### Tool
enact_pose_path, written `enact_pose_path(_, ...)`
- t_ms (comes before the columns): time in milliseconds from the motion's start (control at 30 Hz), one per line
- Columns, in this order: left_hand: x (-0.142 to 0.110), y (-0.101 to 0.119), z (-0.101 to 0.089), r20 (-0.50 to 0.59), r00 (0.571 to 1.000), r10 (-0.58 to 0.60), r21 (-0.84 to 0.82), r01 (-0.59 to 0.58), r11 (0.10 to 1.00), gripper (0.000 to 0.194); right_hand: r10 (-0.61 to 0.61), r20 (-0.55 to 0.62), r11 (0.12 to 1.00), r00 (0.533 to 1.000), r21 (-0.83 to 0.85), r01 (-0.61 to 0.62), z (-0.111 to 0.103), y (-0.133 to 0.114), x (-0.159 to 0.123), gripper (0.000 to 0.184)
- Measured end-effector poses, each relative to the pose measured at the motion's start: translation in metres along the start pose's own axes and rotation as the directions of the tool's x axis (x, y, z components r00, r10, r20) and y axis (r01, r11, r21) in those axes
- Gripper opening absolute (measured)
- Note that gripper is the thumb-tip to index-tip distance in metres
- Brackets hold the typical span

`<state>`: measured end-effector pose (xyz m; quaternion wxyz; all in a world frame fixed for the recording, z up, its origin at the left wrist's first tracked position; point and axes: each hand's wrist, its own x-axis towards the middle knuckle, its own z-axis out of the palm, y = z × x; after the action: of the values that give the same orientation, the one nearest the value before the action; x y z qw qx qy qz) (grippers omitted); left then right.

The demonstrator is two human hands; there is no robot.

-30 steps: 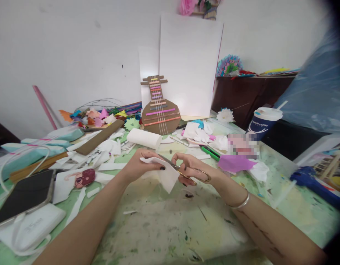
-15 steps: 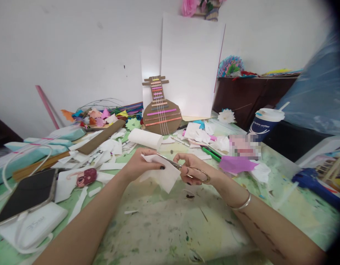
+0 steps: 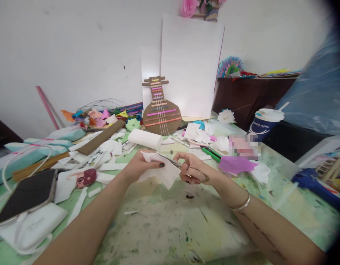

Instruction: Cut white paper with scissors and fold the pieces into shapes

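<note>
My left hand [image 3: 140,166] pinches a piece of white paper [image 3: 170,175], thumb on top and the other fingers behind it. Through the handle loops of a pair of scissors [image 3: 199,173] go the fingers of my right hand [image 3: 190,167]. The blades point left along the paper's upper edge, close to my left fingertips. Whether the blades are fully closed is hard to make out. Just behind my hands lies a roll of white paper [image 3: 145,138].
White paper scraps [image 3: 109,147] and a phone [image 3: 26,195] lie left. A cardboard lute [image 3: 163,119] leans on a white board [image 3: 192,66]. At right are a coffee cup [image 3: 265,123], purple paper [image 3: 236,165] and a blue glue gun [image 3: 310,184]. A green-handled tool [image 3: 211,154] lies behind my right hand.
The paper has shifted and tilted slightly in my left hand, its lower corner a little higher. My right hand with the scissors has barely moved.
</note>
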<state>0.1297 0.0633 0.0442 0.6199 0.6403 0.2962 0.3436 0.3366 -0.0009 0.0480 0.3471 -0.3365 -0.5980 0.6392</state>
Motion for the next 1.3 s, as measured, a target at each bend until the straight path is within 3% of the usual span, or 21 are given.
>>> enact_pose_path(267,0.0,0.0,-0.001,0.019,1.0,0.018,-0.015,-0.017,1.0,0.011,-0.022,0.051,0.998,0.998,-0.052,0.025,-0.006,0.008,0.001,0.042)
enact_pose_path(433,0.001,-0.001,-0.002,0.033,0.999,0.026,-0.009,-0.026,1.0,0.013,-0.008,-0.028,0.999,1.0,-0.04,0.007,-0.005,-0.001,-0.001,0.034)
enact_pose_path(667,0.004,-0.005,-0.006,-0.062,0.995,-0.077,-0.058,0.074,0.996,0.024,-0.066,-0.111,0.992,0.992,-0.118,0.052,0.0,-0.009,-0.003,0.033)
enact_pose_path(767,0.005,-0.007,-0.011,-0.082,0.991,-0.103,-0.077,0.097,0.992,0.03,-0.117,-0.072,0.991,0.99,-0.078,0.112,-0.009,-0.003,-0.001,0.039)
enact_pose_path(900,0.007,-0.009,-0.017,-0.049,0.998,-0.046,-0.148,0.038,0.988,0.042,-0.174,0.023,0.981,0.984,-0.076,0.176,-0.021,0.005,0.0,0.042)
enact_pose_path(1100,0.009,-0.011,-0.022,-0.214,0.976,0.035,-0.165,-0.071,0.984,0.026,-0.126,0.207,0.969,0.97,-0.185,0.165,-0.02,0.0,-0.007,0.04)
enact_pose_path(1300,0.012,-0.012,-0.019,-0.285,0.958,0.04,-0.188,-0.097,0.977,0.028,-0.133,0.213,0.958,0.968,-0.225,0.181,-0.018,-0.001,-0.008,0.043)
